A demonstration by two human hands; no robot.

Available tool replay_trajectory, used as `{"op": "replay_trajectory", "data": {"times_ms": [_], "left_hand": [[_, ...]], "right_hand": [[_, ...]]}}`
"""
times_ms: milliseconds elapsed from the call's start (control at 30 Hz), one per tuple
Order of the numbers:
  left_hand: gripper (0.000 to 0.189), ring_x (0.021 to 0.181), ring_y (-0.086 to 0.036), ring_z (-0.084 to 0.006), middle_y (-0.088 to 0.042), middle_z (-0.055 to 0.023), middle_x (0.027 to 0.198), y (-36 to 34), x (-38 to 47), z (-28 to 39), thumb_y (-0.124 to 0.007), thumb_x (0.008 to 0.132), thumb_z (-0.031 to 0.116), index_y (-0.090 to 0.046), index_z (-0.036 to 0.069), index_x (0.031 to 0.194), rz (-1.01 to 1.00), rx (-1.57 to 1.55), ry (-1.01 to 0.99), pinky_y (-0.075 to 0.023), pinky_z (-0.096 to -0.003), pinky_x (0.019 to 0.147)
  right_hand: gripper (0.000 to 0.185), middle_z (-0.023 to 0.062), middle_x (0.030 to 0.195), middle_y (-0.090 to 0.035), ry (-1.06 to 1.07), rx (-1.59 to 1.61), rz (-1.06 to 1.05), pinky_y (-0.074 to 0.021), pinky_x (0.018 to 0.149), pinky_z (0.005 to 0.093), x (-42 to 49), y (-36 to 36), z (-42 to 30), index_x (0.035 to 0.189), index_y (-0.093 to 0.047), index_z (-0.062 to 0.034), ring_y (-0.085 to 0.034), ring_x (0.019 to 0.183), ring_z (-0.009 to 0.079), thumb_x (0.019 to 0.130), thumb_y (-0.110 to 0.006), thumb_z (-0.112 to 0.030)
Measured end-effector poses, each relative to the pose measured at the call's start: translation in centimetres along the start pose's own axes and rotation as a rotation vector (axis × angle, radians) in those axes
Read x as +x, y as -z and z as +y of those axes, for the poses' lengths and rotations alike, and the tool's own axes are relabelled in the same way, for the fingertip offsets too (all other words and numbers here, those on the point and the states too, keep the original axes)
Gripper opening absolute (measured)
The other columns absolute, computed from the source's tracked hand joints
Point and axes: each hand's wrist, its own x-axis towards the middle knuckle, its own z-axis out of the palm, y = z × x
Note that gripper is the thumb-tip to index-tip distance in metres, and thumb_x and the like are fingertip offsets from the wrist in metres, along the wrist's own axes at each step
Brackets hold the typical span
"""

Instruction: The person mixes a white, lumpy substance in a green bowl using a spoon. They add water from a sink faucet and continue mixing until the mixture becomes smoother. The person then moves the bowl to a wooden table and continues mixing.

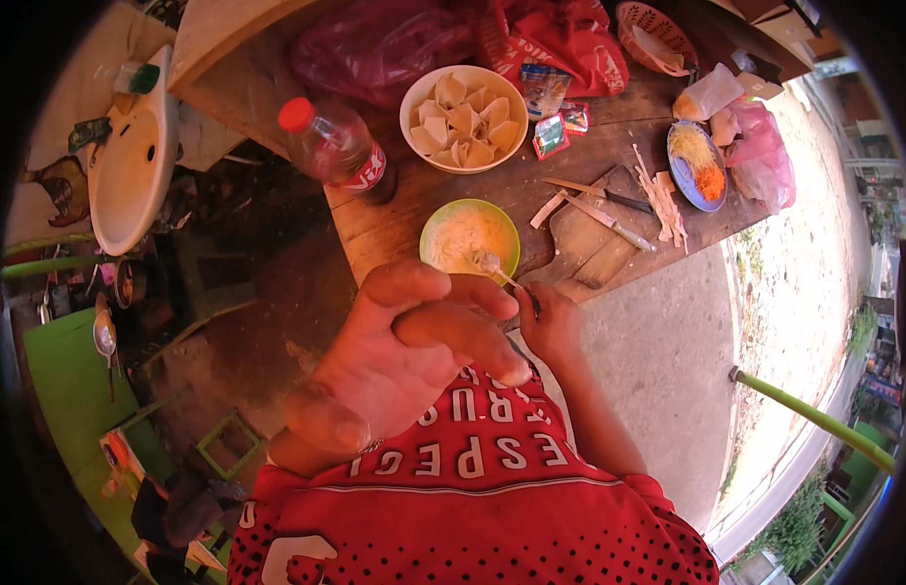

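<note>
My left hand (423,344) is raised close to the camera with its fingers apart and bent, and nothing shows in it. Below and to the right of it, my right hand (551,318) grips the handle of a metal spoon (505,276). The spoon's coated end rests in a green-rimmed bowl (428,232) of pale, creamy mixture (460,238). That bowl stands near the front edge of a wooden table (394,234); my left fingers cover part of the view just below its rim. Beyond it is a white bowl (407,135) filled with folded pale wrappers (464,121).
A red-capped plastic bottle (336,146) stands at left. Two knives (610,223) (595,190) lie by a wooden cutting board (592,241) and cut strips (661,197). Farther right are a blue plate (683,183) of shredded food and plastic bags (760,161). A white sink (142,183) is far left.
</note>
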Motion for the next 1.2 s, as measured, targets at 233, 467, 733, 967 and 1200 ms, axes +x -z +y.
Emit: {"op": "replay_trajectory", "data": {"times_ms": [233,467,733,967,1200], "left_hand": [[0.048,0.14,-0.033,-0.0309,-0.075,-0.0098,0.12,-3.8,0.8,2.9,-0.063,0.098,0.024,-0.047,0.023,0.142,-0.384,0.036,0.03,-0.0419,-0.0529,0.104],[0.039,0.137,-0.035,-0.0298,-0.075,-0.0074,0.117,-1.8,0.3,2.4,-0.059,0.1,0.022,-0.051,0.02,0.138,-0.219,0.11,-0.122,-0.044,-0.05,0.1],[0.05,0.108,-0.063,-0.0135,-0.065,-0.0107,0.128,13.6,-6.7,-6.1,-0.062,0.103,0.031,-0.051,0.003,0.144,0.911,1.01,0.452,-0.0522,-0.0267,0.079],[0.052,0.106,-0.065,-0.017,-0.064,-0.0126,0.131,16.6,-8.9,-11.0,-0.056,0.107,0.035,-0.049,0.001,0.146,0.942,0.862,0.706,-0.0554,-0.03,0.077],[0.062,0.118,-0.063,-0.024,-0.055,-0.014,0.138,16.4,-8.5,-12.6,-0.048,0.108,0.049,-0.033,0.008,0.152,0.803,0.796,0.644,-0.0621,-0.0357,0.072]], "right_hand": [[0.019,0.0185,0.082,-0.069,0.006,0.012,-0.007,-0.0507,0.06,0.0472,0.0,-0.4,-0.2,0.093,-0.07,-0.0024,-0.065,0.069,0.0411,0.095,-0.071,-0.021],[0.017,0.019,0.08,-0.069,0.015,0.012,0.022,-0.051,0.06,0.0483,-0.1,-0.5,-0.1,0.094,-0.07,-0.0026,-0.066,0.069,0.0417,0.095,-0.071,-0.02],[0.021,0.019,0.07,-0.066,0.003,-0.351,-0.149,-0.051,0.059,0.0522,3.3,0.0,-1.6,0.084,-0.064,-0.005,-0.067,0.066,0.0409,0.097,-0.063,-0.021],[0.018,0.0201,0.069,-0.067,0.045,-0.358,-0.232,-0.0518,0.06,0.0533,5.0,1.0,-4.4,0.082,-0.065,-0.0061,-0.069,0.067,0.0406,0.096,-0.059,-0.017],[0.024,0.0239,0.073,-0.068,0.009,-0.26,-0.253,-0.0519,0.064,0.0564,4.3,0.6,-4.0,0.083,-0.068,-0.003,-0.068,0.072,0.0454,0.097,-0.062,-0.022]]}}
